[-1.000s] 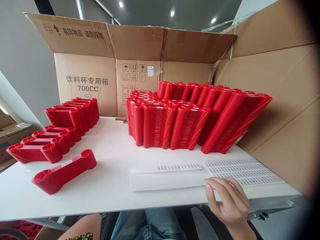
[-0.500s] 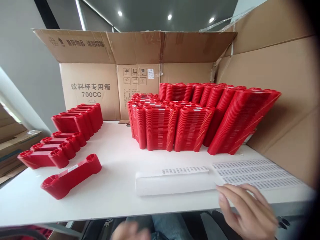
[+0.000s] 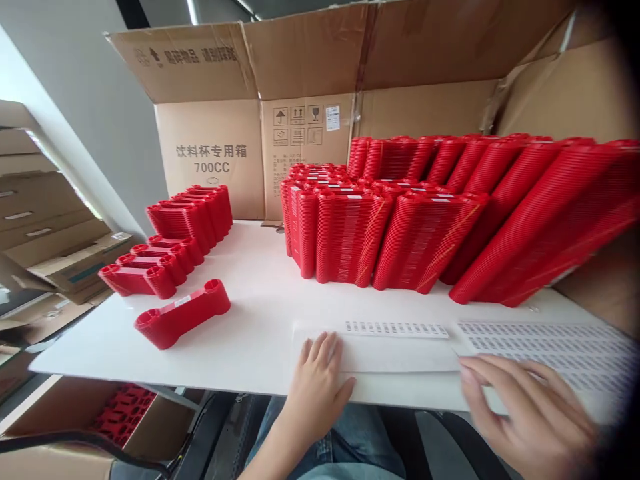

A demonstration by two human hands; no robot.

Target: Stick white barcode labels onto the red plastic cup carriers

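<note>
My left hand (image 3: 319, 377) lies with fingers stretched out on the left part of a white label sheet (image 3: 400, 353), which has one row of printed labels along its far edge. By the sheet's right end is my right hand (image 3: 533, 407), thumb and fingers drawn together. Something tiny and pale shows at its index fingertip, too small to name. Beyond that hand lies a second label sheet (image 3: 540, 337) full of printed rows. A single red plastic part (image 3: 185, 312) with two round ends and a white label on top rests to the left, apart from both hands.
Tall stacks of nested red parts (image 3: 345, 240) stand at the back and right. Shorter red stacks (image 3: 193, 220) line the left side. An opened cardboard box (image 3: 210, 133) walls the table's (image 3: 260, 293) far side. Below left, a carton (image 3: 60, 407) holds red parts.
My left hand has come up from below the table edge onto the label sheet. The view has tilted down and shifted left. My right hand stays by the sheet's right end.
</note>
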